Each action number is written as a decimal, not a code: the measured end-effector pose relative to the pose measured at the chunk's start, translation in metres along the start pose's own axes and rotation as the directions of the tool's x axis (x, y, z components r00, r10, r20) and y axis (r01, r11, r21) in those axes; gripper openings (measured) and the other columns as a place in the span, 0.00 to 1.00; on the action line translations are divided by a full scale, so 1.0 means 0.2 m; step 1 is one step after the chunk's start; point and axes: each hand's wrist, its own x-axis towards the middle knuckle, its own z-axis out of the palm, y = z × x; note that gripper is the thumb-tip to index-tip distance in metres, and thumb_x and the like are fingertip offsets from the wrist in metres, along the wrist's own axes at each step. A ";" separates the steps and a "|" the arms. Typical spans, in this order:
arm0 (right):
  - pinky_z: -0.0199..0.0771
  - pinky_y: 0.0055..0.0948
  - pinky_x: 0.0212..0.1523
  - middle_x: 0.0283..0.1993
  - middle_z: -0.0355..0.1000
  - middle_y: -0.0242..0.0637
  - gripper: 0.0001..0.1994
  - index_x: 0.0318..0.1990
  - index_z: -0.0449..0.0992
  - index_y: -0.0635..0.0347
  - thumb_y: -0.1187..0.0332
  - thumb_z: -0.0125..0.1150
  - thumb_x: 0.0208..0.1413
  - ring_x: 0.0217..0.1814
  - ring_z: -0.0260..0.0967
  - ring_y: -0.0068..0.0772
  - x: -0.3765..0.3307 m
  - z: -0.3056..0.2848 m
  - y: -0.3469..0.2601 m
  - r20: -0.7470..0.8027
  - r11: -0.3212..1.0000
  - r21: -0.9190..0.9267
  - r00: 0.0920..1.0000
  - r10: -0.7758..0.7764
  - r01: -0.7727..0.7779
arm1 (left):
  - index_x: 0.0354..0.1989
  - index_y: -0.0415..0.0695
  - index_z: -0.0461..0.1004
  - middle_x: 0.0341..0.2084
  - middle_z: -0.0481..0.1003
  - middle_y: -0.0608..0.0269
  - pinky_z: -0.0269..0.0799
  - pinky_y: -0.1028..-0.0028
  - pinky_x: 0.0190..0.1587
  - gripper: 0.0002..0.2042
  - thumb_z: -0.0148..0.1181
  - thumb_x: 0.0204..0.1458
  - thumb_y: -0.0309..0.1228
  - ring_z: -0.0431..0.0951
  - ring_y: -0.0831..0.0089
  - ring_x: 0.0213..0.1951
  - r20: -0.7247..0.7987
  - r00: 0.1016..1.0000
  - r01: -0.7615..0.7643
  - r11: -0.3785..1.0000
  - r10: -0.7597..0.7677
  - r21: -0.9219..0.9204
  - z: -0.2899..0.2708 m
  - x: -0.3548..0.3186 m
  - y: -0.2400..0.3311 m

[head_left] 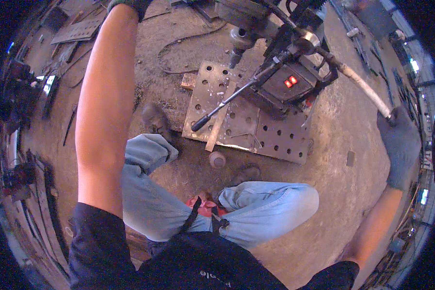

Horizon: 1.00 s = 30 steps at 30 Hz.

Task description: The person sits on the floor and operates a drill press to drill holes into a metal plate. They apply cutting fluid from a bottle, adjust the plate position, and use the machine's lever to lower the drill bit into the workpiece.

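Note:
A magnetic drill [287, 84] stands on a steel plate [280, 142] with rows of round holes. Its feed levers spread from a hub; one long lever [357, 79] with a pale, worn sleeve reaches right. At that lever's end is my right hand [400, 145], in a dark grey glove, its fingers closed about the tip and partly hidden. My left arm stretches far forward, and only part of my gloved left hand [130, 6] shows at the top edge, fingers out of sight. Another lever [222, 104] with a black knob points toward me. The drill's spindle [239, 41] is above the plate.
A flat metal strip [220, 118] and a thin bent rod [251, 137] lie on the plate. Before it stands a small round container [217, 159], between my boots. A cable [166, 50] curls over the floor. Long metal bars [38, 212] lie at left.

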 end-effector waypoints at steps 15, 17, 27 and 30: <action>0.76 0.52 0.44 0.40 0.80 0.47 0.19 0.46 0.79 0.48 0.46 0.62 0.58 0.48 0.78 0.58 -0.05 0.15 0.21 0.059 0.983 -0.129 0.988 0.142 -0.134 | 0.35 0.37 0.77 0.24 0.81 0.58 0.73 0.71 0.25 0.17 0.50 0.66 0.39 0.77 0.73 0.21 0.204 0.868 0.447 0.535 -0.452 -0.717 -0.11 -0.13 0.48; 0.76 0.52 0.44 0.39 0.80 0.47 0.19 0.46 0.79 0.49 0.46 0.62 0.58 0.48 0.78 0.58 -0.12 0.12 0.12 0.051 0.967 -0.201 0.984 0.170 -0.157 | 0.37 0.39 0.77 0.26 0.82 0.57 0.73 0.69 0.25 0.17 0.49 0.65 0.41 0.77 0.71 0.21 0.251 0.895 0.445 0.732 -0.368 -0.516 -0.05 -0.02 0.47; 0.77 0.53 0.48 0.49 0.80 0.52 0.21 0.54 0.77 0.52 0.52 0.64 0.57 0.52 0.78 0.59 0.36 0.24 0.51 -0.030 0.994 -0.076 0.996 -0.082 0.080 | 0.33 0.39 0.73 0.24 0.79 0.57 0.71 0.69 0.23 0.13 0.53 0.68 0.36 0.77 0.70 0.21 -0.265 0.909 -0.079 0.488 -0.323 -0.869 0.13 -0.48 0.56; 0.78 0.52 0.47 0.49 0.79 0.53 0.22 0.55 0.77 0.52 0.52 0.64 0.57 0.52 0.77 0.59 0.44 0.26 0.52 -0.035 0.987 -0.147 0.997 -0.073 0.068 | 0.34 0.38 0.72 0.23 0.77 0.57 0.71 0.71 0.21 0.16 0.51 0.70 0.38 0.77 0.72 0.20 -0.039 0.805 0.054 0.139 -0.593 -0.989 0.16 -0.54 0.67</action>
